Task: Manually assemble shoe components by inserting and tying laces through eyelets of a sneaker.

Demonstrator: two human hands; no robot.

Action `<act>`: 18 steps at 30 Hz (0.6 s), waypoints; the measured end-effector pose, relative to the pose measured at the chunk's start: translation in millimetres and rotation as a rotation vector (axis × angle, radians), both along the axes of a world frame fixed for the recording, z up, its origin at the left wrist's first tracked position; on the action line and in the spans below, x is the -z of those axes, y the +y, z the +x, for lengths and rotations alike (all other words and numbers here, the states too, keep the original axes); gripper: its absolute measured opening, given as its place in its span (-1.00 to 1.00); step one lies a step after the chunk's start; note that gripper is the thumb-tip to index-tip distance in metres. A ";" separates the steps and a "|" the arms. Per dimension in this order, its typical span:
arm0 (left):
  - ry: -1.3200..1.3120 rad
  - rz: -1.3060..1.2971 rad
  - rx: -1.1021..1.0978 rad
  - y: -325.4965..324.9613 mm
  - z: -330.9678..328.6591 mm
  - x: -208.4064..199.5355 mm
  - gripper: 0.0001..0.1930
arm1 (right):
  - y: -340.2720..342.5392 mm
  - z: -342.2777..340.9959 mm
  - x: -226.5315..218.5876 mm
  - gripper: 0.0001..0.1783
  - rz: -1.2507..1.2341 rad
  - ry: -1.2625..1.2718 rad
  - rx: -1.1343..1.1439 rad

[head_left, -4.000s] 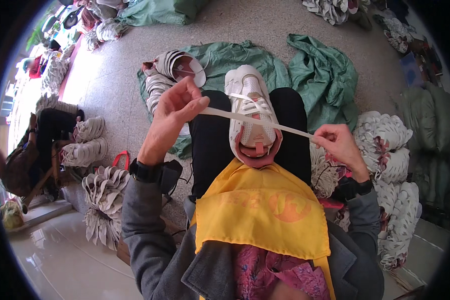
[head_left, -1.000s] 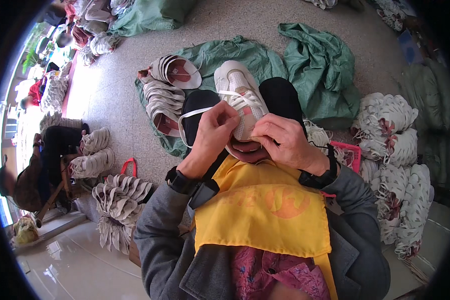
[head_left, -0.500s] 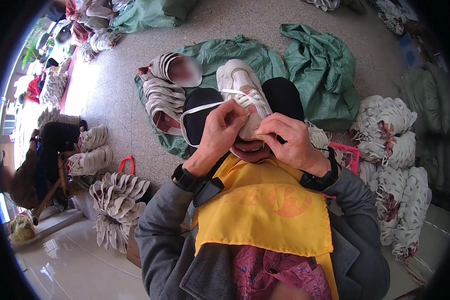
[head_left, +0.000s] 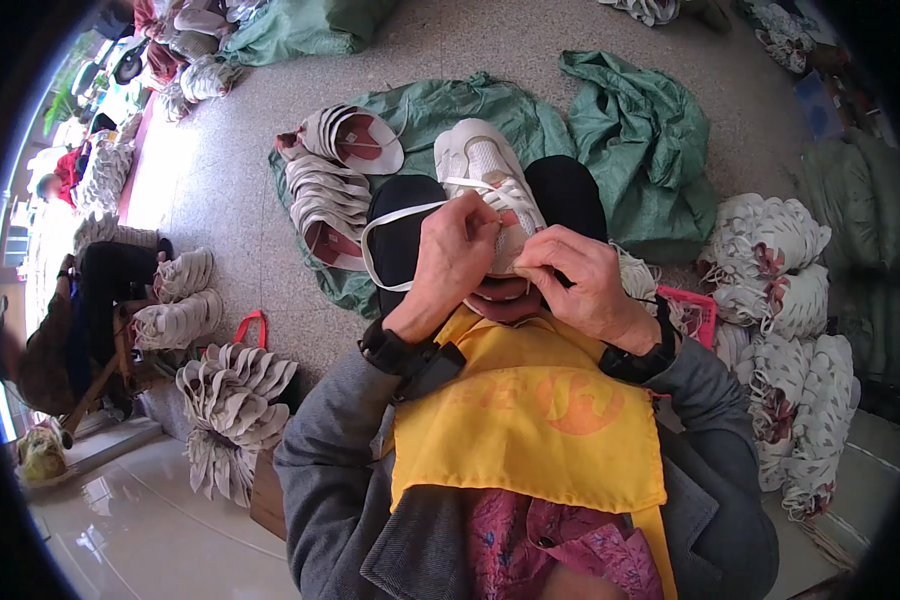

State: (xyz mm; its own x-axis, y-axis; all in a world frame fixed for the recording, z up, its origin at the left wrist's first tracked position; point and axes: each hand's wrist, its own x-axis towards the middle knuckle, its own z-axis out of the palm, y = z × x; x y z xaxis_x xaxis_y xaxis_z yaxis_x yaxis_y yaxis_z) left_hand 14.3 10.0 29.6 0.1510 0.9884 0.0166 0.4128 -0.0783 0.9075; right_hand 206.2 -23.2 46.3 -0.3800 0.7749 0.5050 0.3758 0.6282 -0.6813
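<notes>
A white sneaker [head_left: 487, 158] with a mesh upper stands toe away between my dark-trousered knees, its reddish-lined opening toward me. Its white shoelace [head_left: 408, 213] crosses the upper and loops out to the left, back under my left hand [head_left: 456, 245]. That hand is closed, thumb and finger pinched at the lacing beside the tongue. What sits between the fingertips is small; the lace appears to run into them. My right hand [head_left: 582, 282] is also closed, pinching at the sneaker's upper right edge by the tongue. A yellow apron [head_left: 510, 390] lies below the sneaker.
Nested sneakers [head_left: 325, 195] lie on a green sack [head_left: 440, 105] ahead left. Another green sack [head_left: 640, 150] is ahead right. Sneaker stacks [head_left: 780, 260] stand right near a pink basket [head_left: 695, 310]; more shoe pieces [head_left: 235, 400] lie left. Another person [head_left: 60, 340] sits far left.
My left hand has shifted slightly right, its fingertips turned a little at the lacing, and its wrist has rolled. The right hand and the sneaker stay nearly in place.
</notes>
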 end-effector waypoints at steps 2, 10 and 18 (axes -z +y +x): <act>-0.092 0.037 0.029 -2.3 -1.6 10.7 -0.95 | -0.6 2.0 1.3 -0.87 -0.017 -0.022 0.001; -0.048 0.079 0.013 -7.8 1.0 14.1 -0.96 | 18.2 2.0 -8.1 -0.79 -0.162 -0.111 0.154; -0.214 0.121 -0.081 -10.1 10.1 24.8 -0.96 | 43.0 6.4 -3.5 -0.79 -0.520 -0.031 0.115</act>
